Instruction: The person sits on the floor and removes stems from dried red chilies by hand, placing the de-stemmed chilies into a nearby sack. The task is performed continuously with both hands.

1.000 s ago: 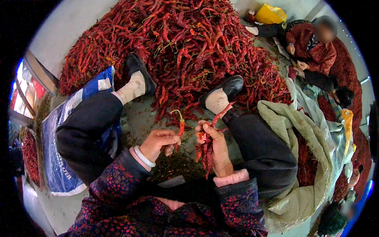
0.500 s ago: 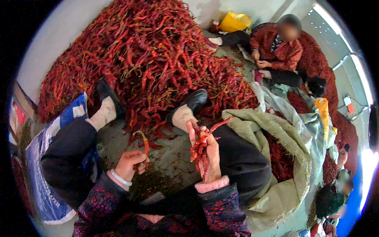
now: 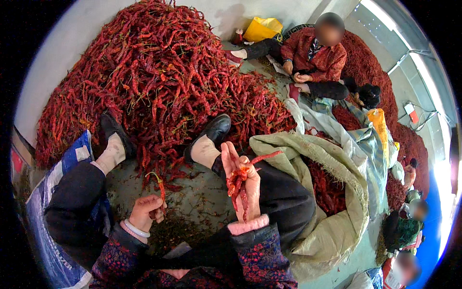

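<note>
Chili [image 3: 161, 189] in pinch of left hand [image 3: 145, 212], chili bunch [image 3: 235, 185] in loose grip of right hand [image 3: 252, 189]

A yellow bag [image 3: 263, 30] by the pale wall [image 3: 288, 10] — near it, a seated co-worker [image 3: 313, 65] in a red jacket [image 3: 332, 60].

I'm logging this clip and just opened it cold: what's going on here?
A person sits on the floor handling red peppers. The left hand pinches one pepper with its stem end up. The right hand, some fingers extended, has a small bunch in its palm. A large pile rises in front, around the feet, and an open sack with peppers inside lies to the right. Another person sits farther off, beyond the sack.
</note>
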Demonstrator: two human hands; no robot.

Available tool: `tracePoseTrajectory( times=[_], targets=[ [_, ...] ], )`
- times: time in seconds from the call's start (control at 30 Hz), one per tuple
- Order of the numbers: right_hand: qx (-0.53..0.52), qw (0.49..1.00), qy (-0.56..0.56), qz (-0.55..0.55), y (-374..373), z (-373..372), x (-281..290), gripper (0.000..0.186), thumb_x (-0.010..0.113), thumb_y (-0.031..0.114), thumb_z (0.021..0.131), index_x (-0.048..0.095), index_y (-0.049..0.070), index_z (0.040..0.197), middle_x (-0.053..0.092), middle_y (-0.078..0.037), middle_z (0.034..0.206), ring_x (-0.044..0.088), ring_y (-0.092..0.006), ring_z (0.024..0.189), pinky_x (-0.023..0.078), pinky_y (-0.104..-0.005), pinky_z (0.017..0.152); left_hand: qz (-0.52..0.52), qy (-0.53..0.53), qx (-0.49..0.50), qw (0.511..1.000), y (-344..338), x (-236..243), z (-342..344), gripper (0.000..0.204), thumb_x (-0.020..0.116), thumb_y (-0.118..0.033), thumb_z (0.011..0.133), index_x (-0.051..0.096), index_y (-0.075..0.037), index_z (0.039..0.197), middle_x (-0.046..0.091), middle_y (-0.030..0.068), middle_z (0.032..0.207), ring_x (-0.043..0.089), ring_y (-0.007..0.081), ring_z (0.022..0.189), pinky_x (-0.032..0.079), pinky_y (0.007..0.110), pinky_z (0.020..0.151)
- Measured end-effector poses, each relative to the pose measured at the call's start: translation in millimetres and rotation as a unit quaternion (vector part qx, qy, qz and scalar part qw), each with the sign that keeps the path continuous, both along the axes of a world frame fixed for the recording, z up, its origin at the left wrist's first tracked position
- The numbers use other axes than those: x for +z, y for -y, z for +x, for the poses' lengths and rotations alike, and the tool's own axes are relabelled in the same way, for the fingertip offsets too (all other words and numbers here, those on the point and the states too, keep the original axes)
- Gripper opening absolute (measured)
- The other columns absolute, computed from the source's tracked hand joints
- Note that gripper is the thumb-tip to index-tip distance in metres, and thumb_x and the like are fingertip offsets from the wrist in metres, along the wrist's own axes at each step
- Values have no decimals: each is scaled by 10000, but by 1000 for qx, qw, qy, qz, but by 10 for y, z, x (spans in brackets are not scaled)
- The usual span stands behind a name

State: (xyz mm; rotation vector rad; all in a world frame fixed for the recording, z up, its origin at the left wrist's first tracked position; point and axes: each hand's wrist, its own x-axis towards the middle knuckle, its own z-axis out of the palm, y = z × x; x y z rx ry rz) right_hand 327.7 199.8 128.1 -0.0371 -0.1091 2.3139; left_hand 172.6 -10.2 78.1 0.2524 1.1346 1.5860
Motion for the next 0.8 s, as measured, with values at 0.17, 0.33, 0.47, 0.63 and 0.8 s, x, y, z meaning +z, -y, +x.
tracePoseTrajectory(
  times=[0.17,0.33,0.47,0.63,0.8],
  targets=[
    [22,998,52,7,12,-49,-41,28,487,-51,778,471,-40,758,398,-237,1218,375,-332,1166,380,-384,972,-1,12,-2,1000,-35,44,-20,210,563,-180,798,564,20,734,452,25,513,403,113,424,300,260,401],
    [119,953,245,136,190,-199,-279,51,497,7,808,509,46,778,585,-126,942,559,-155,772,474,-246,672,11,-20,-16,1000,-135,252,32,194,576,-184,787,583,-4,716,482,15,547,409,82,445,317,227,411],
    [136,910,325,217,435,-285,-293,62,571,86,802,547,46,843,600,-98,863,516,-105,648,424,-213,584,17,-1,-33,999,-147,345,104,174,576,-159,790,590,0,721,519,29,590,429,89,467,329,232,411],
    [175,893,339,240,528,-293,-265,171,633,68,752,575,27,907,607,-65,840,499,-87,644,405,-204,579,-6,-6,-54,999,-139,324,170,165,579,-150,788,593,5,734,517,35,584,431,98,460,336,231,412],
    [164,849,383,324,656,-342,-225,233,685,85,707,589,21,909,586,-9,781,504,-71,653,397,-197,600,-30,-35,-86,995,-121,258,196,166,568,-158,799,591,0,754,503,32,569,455,102,465,348,231,422]
  ],
)
